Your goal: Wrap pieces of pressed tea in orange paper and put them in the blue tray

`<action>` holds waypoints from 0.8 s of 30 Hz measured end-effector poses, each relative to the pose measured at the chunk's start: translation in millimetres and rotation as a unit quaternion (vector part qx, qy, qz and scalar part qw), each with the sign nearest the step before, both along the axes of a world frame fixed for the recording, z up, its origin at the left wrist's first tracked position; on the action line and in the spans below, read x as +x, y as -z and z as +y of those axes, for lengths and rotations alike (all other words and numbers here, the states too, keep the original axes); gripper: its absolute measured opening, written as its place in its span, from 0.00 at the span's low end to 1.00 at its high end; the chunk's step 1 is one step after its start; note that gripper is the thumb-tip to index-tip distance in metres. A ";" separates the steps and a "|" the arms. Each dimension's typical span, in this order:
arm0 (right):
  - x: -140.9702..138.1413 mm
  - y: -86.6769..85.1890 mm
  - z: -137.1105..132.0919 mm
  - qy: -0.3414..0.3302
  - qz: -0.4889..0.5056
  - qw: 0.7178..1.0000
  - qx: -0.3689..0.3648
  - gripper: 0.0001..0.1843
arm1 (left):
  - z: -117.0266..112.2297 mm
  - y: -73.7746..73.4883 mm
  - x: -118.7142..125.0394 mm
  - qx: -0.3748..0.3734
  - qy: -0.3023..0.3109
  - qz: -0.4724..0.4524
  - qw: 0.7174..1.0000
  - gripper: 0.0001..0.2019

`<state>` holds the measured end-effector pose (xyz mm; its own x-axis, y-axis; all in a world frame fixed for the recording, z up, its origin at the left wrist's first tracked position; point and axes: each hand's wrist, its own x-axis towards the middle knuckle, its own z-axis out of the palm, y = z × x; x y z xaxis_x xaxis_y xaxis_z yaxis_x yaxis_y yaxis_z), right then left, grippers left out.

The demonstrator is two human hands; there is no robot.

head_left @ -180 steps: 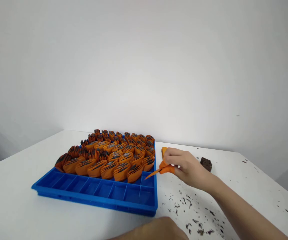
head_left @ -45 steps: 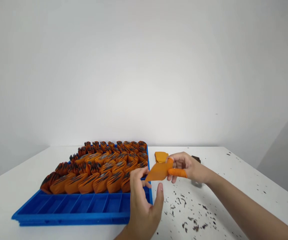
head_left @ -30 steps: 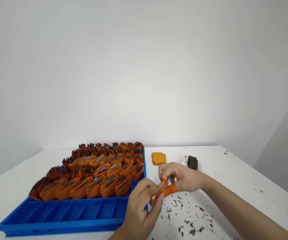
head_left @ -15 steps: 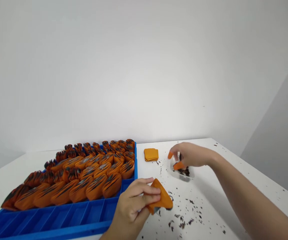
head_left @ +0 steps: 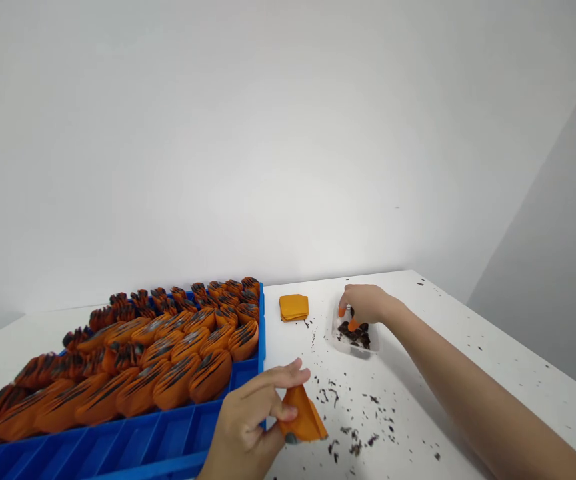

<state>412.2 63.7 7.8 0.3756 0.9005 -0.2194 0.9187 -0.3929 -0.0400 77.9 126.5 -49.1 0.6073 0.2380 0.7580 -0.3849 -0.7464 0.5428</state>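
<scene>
My left hand [head_left: 253, 417] pinches a small orange pouch [head_left: 304, 417] with a grey patch at its lower edge, held above the white table. My right hand [head_left: 365, 303] reaches down into a clear plastic tub [head_left: 335, 343]. Orange covers sit on its thumb and a fingertip, which are a little apart. Dark brown dried flakes [head_left: 355, 337] lie in the tub just below these fingertips. The other fingers of this hand are partly hidden.
On the left stands a blue divided tray [head_left: 163, 460], packed with rows of orange-and-black folded pouches [head_left: 173, 380]. A stack of orange-yellow pieces [head_left: 294, 307] lies behind my left hand. Loose dark flakes [head_left: 355, 447] are scattered over the white table [head_left: 448, 373]. A wall rises behind.
My right hand has lowered further into the tub, and its covered fingertips have come closer together. My left hand has tilted the orange pouch. The whole view has shifted slightly.
</scene>
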 end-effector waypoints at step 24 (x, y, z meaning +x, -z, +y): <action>4.6 -30.0 -15.4 -0.024 0.043 0.998 0.050 0.02 | -19.9 10.4 9.1 -0.428 -0.030 0.065 0.901 0.21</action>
<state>416.8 48.2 37.8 0.3155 0.9359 -0.1570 0.9278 -0.3390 -0.1562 87.0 106.7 -59.5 0.6444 0.7367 0.2050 -0.2503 -0.0500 0.9669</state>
